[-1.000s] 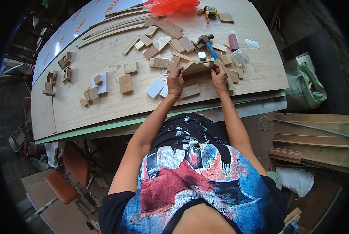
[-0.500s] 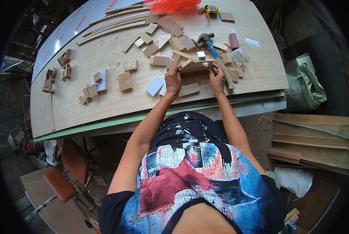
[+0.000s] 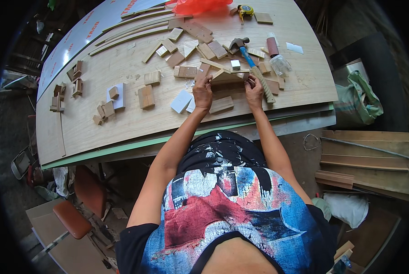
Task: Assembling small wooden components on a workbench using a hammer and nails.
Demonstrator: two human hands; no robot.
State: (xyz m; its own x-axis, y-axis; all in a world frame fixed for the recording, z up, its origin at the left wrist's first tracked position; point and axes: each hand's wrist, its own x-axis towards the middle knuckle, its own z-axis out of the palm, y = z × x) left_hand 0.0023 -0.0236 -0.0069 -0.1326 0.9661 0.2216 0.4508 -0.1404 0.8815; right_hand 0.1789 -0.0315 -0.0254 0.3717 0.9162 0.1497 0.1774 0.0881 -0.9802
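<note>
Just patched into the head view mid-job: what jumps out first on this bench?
Both hands, the left hand and the right hand, grip a small peaked wooden piece at the near middle of the plywood bench. Just beyond lies a blue-handled hammer among scattered wood blocks, with a bright red plastic bag at the far edge.

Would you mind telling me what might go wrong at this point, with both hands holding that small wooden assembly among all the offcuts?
1. The left hand and right hand pinch the wooden assembly from both sides; uneven pressure may shift its pieces.
2. The hammer lies right beside the right hand, so a nudge could knock it into the work.
3. The loose block near the wrists sits close to the board's front edge and might be swept off.
</note>
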